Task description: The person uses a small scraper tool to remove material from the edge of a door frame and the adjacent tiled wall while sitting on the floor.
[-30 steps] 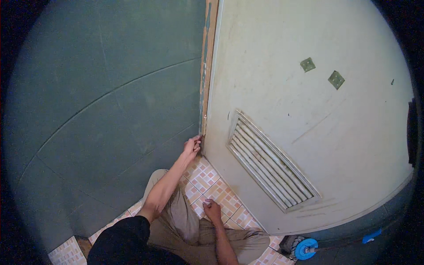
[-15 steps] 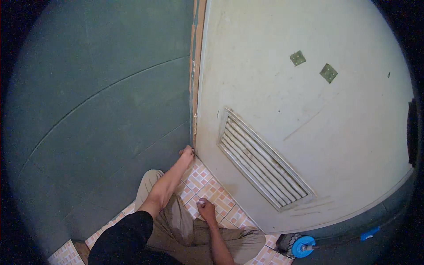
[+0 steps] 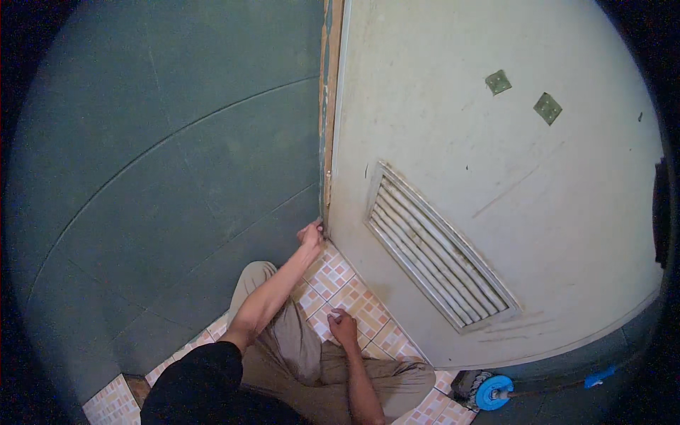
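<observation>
One curled left hand [image 3: 310,232] reaches the foot of the wooden frame [image 3: 333,71], beside the pale door [image 3: 432,134]; from my distance I cannot tell whether it pinches anything. Above the tiled floor [image 3: 363,303], the right hand [image 3: 344,329] curls round a small whitish piece [image 3: 333,315].

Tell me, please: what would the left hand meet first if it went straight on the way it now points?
Probably the lower end of the narrow brown wooden strip, beside the large off-white panel. The left hand looks very close to it; depth and contact are unclear.
</observation>
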